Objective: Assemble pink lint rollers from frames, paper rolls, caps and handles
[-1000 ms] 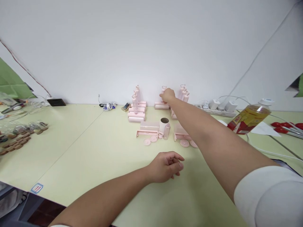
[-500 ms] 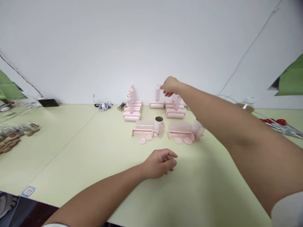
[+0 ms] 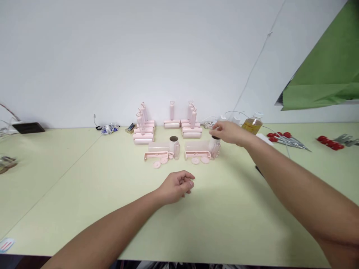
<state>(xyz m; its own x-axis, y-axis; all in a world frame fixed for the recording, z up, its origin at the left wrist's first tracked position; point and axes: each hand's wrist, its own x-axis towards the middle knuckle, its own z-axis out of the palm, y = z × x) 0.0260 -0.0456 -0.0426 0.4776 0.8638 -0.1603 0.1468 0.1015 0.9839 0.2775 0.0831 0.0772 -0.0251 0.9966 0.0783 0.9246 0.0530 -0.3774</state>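
My left hand rests low over the pale green table, fingers loosely curled and apart, holding nothing. My right hand reaches to the right-hand set of parts, its fingertips just over a white paper roll standing upright; whether they touch it I cannot tell. Beside that roll are a clear pink tube, a pink tray-like case, a clear cover and two pink discs. To the left lies a similar set with another upright roll, a pink case and a heart-shaped loop.
Behind stand pink roller cases bearing upright tubes with heart-shaped loops. Bundled cable lies back left. At right are a bottle of yellow liquid and red-ended metal utensils. A green sheet hangs on the wall.
My right hand has come away from the looped tubes at the back, down and rightward to the right-hand roll. The view has turned right; my left hand keeps its pose.
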